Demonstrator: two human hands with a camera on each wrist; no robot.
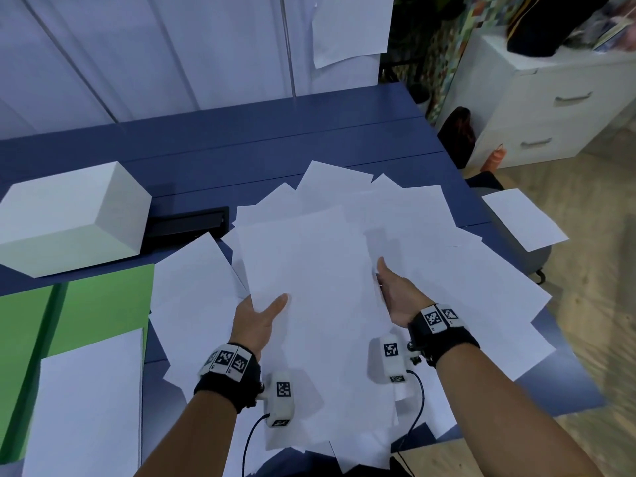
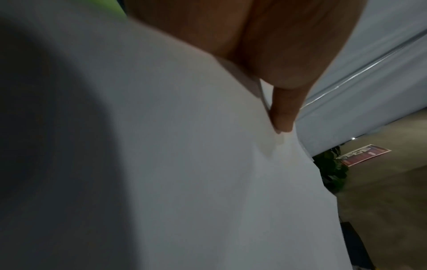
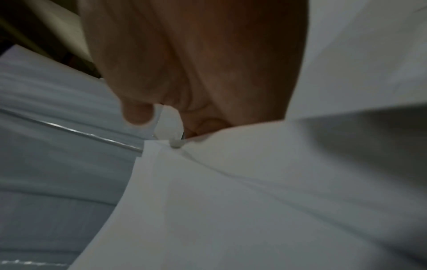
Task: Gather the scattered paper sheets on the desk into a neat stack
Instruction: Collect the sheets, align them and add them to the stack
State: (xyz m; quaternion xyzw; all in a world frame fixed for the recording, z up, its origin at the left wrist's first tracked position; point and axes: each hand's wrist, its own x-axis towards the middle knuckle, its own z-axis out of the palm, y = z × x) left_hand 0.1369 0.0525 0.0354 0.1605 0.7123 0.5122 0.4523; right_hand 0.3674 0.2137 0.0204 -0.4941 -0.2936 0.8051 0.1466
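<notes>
Many white paper sheets (image 1: 464, 287) lie fanned and overlapping across the blue desk (image 1: 275, 139). A bundle of sheets (image 1: 316, 270) sits raised in the middle, held between both hands. My left hand (image 1: 261, 315) pinches its left edge, thumb on top and fingers hidden beneath. My right hand (image 1: 392, 290) grips the right edge, thumb along the side. The left wrist view shows the left hand's thumb (image 2: 284, 113) pressing down on the paper (image 2: 184, 164). In the right wrist view the right hand's thumb (image 3: 138, 111) and curled fingers clasp the sheets (image 3: 254, 201).
A white box (image 1: 69, 215) stands at the left, with a black slot (image 1: 186, 225) in the desk beside it. Green folders (image 1: 103, 297) lie at the near left under another sheet (image 1: 86, 407). A sheet (image 1: 523, 218) rests on a stool beyond the right desk edge, near a drawer cabinet (image 1: 550, 98).
</notes>
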